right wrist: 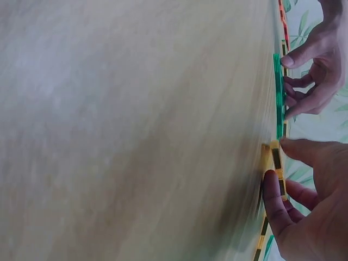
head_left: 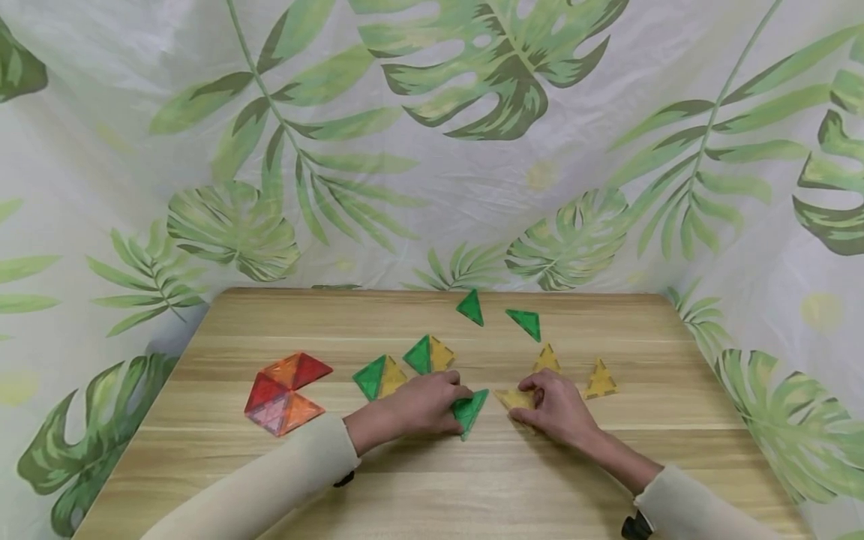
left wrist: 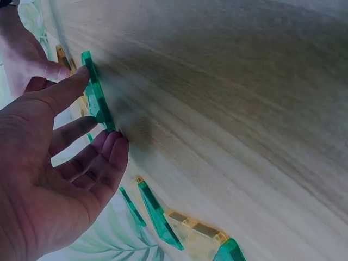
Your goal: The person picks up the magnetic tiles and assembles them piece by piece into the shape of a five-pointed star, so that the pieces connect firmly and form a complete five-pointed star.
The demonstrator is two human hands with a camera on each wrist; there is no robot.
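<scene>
**Two hands, one triangle tile each, near middle of tabletop**

Head view: left hand [head_left: 425,403] lies on the green triangle [head_left: 470,410], fingers curled over its left edge; tile flat on the tabletop [head_left: 432,480], one corner toward the person. Right hand [head_left: 552,405] grips the yellow triangle [head_left: 514,397] just to the right, thumb and fingers pinching it, tile sticking out left of the hand. The two tiles lie side by side with a narrow gap; green is left of yellow, so each hand is nearest its own tile. Farther back: green-and-yellow pairs [head_left: 380,376], two loose green triangles [head_left: 470,307], two loose yellow triangles [head_left: 600,379]. Red and orange cluster [head_left: 283,393] sits well left.

Left wrist view: green triangle [left wrist: 97,97] seen edge-on, thumb at one end, fingers [left wrist: 111,149] at the other, grasping it across its length. Hand [left wrist: 49,179] otherwise spread.

Right wrist view: yellow triangle [right wrist: 276,166] edge-on, pinched between thumb and fingers [right wrist: 272,198] of the right hand [right wrist: 312,212]. Green triangle [right wrist: 279,95] just beyond, almost in line, held by the left hand [right wrist: 312,60].
</scene>
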